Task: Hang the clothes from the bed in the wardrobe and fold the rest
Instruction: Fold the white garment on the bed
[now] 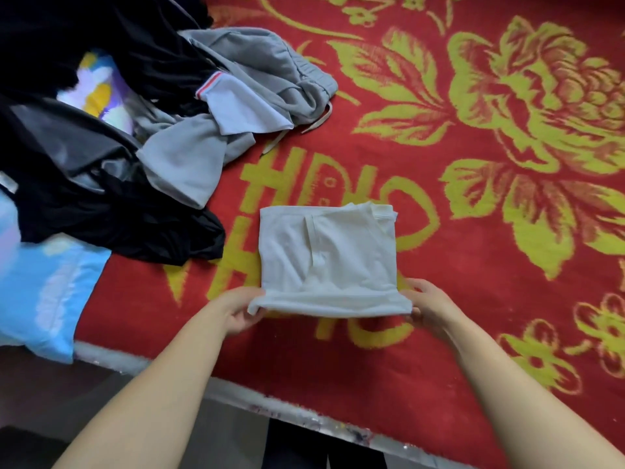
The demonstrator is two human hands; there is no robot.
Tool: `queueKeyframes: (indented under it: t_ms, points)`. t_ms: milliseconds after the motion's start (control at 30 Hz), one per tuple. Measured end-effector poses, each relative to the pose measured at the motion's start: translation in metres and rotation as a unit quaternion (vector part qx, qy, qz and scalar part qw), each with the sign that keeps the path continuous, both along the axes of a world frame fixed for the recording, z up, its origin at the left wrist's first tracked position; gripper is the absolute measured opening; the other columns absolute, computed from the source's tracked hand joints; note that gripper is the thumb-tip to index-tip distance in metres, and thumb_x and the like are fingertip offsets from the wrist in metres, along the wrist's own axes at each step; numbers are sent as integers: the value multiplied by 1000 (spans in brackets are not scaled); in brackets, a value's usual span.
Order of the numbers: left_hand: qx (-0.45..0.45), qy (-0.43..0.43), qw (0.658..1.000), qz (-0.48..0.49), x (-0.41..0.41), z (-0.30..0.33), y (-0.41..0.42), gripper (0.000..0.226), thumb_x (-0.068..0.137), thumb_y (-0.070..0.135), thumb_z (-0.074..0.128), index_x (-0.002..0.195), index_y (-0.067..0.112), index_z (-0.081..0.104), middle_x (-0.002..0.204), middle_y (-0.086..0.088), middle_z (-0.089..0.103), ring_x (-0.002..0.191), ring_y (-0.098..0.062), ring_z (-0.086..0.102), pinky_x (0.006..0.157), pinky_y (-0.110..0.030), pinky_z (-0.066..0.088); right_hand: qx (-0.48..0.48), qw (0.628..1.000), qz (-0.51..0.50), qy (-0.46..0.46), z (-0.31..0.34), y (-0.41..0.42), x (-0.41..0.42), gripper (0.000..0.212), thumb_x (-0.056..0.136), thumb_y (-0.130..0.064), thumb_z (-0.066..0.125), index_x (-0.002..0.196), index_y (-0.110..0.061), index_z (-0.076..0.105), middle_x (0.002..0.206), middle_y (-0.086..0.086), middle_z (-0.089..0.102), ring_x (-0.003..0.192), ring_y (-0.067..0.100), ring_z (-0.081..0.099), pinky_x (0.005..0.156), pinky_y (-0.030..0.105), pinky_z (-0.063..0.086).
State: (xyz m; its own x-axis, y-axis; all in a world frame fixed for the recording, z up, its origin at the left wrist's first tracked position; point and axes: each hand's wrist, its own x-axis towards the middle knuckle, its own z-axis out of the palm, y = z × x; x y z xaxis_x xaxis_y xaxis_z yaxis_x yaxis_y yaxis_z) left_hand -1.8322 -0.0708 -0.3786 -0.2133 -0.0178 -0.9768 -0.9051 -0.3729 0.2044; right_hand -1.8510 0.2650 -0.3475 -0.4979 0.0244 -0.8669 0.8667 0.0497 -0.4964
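Note:
A white garment [326,258], folded into a rough square, lies on the red bedspread [473,164] with yellow flowers. My left hand [241,308] pinches its near left corner, lifted slightly off the bed. My right hand [427,304] grips the near right corner. A heap of unfolded clothes fills the upper left: black garments [111,204], grey sweatpants [257,72] with white drawstrings, and a white piece with a red stripe [243,106].
A light blue pillow or bag [44,292] lies at the left by the bed's near edge [236,394]. A colourful printed fabric [98,86] shows under the black clothes. Dark floor lies below the bed edge.

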Motion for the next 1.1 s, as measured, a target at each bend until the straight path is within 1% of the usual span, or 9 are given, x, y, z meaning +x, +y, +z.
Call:
queueKeyframes:
  t_ms: [200, 333, 433, 500, 633, 667, 800, 967, 1100]
  points:
    - [-17, 92, 986, 135, -91, 33, 10, 7, 91, -6, 53, 87, -1, 56, 86, -15, 59, 72, -19, 61, 56, -28, 58, -32, 972, -231, -2, 8, -23, -90, 25, 83, 19, 37, 68, 2, 46, 50, 8, 38, 27, 7, 34, 32, 16, 41]
    - [-52, 153, 978, 134, -133, 9, 19, 11, 95, 1, 48, 106, -1, 51, 94, -19, 61, 64, -23, 69, 61, -31, 59, -3, 962, -268, 53, -14, -38, -125, 16, 92, 9, 41, 103, 6, 53, 80, 13, 65, 63, 17, 69, 62, 29, 58]
    - [-177, 232, 956, -29, -128, -18, 29, 49, 93, 21, 56, 138, 8, 41, 115, -18, 59, 100, -30, 64, 83, -37, 51, 175, 967, -58, 178, -37, -45, -113, 39, 95, -5, 43, 134, -10, 46, 112, 8, 62, 99, 19, 61, 83, 32, 49]
    - [-275, 320, 876, -235, -104, -29, 36, 59, 90, 23, 54, 145, 13, 35, 133, -15, 52, 124, -29, 51, 101, -39, 41, 285, 911, 124, 272, -45, -46, -89, 45, 92, -3, 44, 136, -10, 46, 128, 9, 57, 115, 23, 55, 93, 28, 39]
    - [-409, 454, 488, -623, -41, -45, 52, 81, 73, 35, 66, 146, 16, 35, 150, -16, 35, 139, -30, 34, 109, -53, 33, 371, 739, 460, 322, -60, -47, -41, 78, 80, -7, 58, 150, -13, 24, 156, 14, 22, 145, 31, 20, 116, 49, 19]
    - [-427, 424, 437, -669, -34, -49, 56, 92, 66, 37, 73, 147, 20, 33, 152, -16, 31, 141, -30, 31, 107, -55, 31, 391, 695, 517, 311, -63, -48, -35, 82, 81, -11, 59, 152, -17, 17, 159, 11, 12, 148, 29, 7, 116, 55, 9]
    - [-479, 299, 396, -724, -32, -65, 55, 96, 82, 23, 59, 150, 26, -10, 158, -16, -8, 147, -31, -2, 112, -57, 12, 423, 650, 582, 244, -76, -44, -33, 85, 87, -11, 47, 152, -27, -5, 160, 5, -12, 147, 27, -15, 112, 60, -6]
    - [-479, 349, 339, -731, -42, -84, 45, 70, 73, 13, 41, 141, 21, 29, 141, -23, 46, 129, -35, 47, 91, -57, 40, 464, 599, 587, 285, -104, -40, -33, 102, 56, -5, 74, 145, -18, 27, 148, 16, 39, 137, 36, 37, 107, 63, 18]
    - [-479, 347, 343, -730, -46, -86, 47, 68, 74, 9, 38, 141, 21, 40, 139, -24, 47, 127, -36, 49, 87, -59, 45, 463, 598, 558, 342, -111, -44, -39, 84, 77, 1, 57, 151, -17, 21, 155, 21, 22, 142, 42, 22, 113, 62, 11]
